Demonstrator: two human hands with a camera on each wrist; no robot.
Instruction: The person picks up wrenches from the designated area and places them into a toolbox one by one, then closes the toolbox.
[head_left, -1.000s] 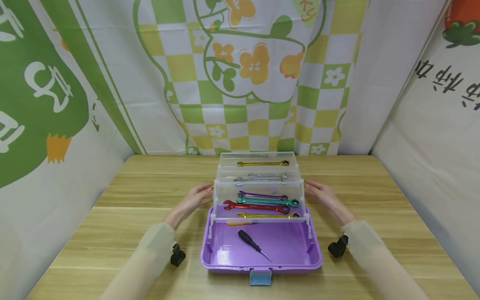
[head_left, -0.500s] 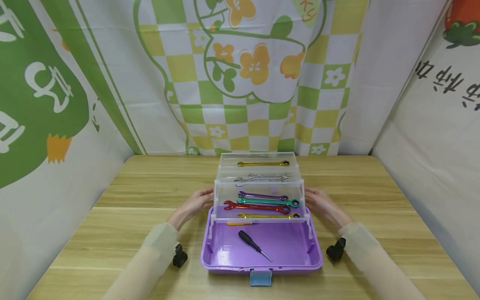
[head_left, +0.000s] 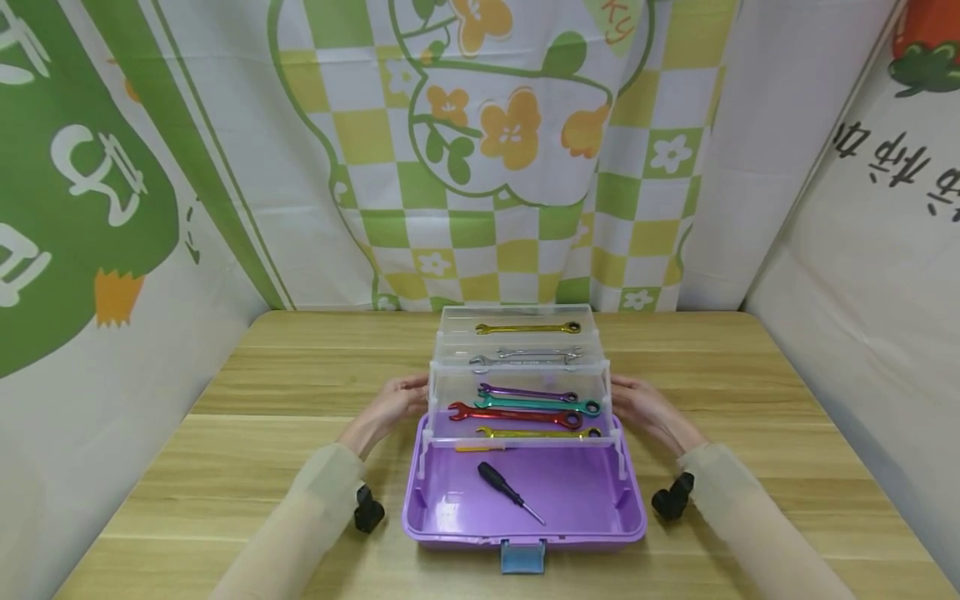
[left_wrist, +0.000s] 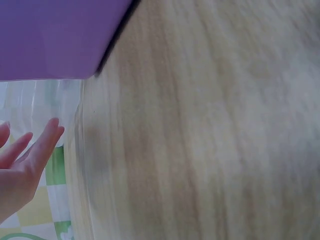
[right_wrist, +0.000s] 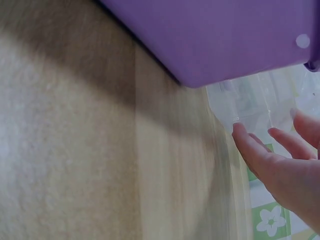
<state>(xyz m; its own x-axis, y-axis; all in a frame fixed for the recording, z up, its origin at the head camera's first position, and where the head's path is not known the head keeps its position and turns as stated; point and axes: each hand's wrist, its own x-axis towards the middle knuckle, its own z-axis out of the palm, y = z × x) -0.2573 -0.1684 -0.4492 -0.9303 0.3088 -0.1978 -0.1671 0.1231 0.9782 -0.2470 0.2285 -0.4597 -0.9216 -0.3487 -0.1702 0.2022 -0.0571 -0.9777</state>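
A purple toolbox (head_left: 577,496) stands with its lid up, and clear tiered trays (head_left: 450,442) rise over its rear half. My left hand (head_left: 386,410) is at the left side of these trays, its fingertips right at the edge. Opposite it, my right hand (head_left: 652,410) is at their right side, fingertips partly hidden behind the edge. Both wrist views show extended, slightly spread fingers, with the left hand (left_wrist: 25,170) and right hand (right_wrist: 285,167) beyond the purple base. The lower tray has a red wrench (head_left: 517,416), a teal wrench (head_left: 536,405), a purple wrench (head_left: 525,392) and a yellow wrench (head_left: 536,433).
A black-handled screwdriver (head_left: 500,482) lies in the base, with a yellow handle (head_left: 480,449) partly under the trays. Silver wrenches (head_left: 525,362) and a gold wrench (head_left: 528,328) lie farther back. A blue latch (head_left: 522,557) hangs in front. Patterned curtain (head_left: 495,250) borders the wooden table (head_left: 300,358).
Both hands have come slightly lower and nearer to me along the sides of the trays; the left has also moved in closer. The toolbox and its tools stay put.
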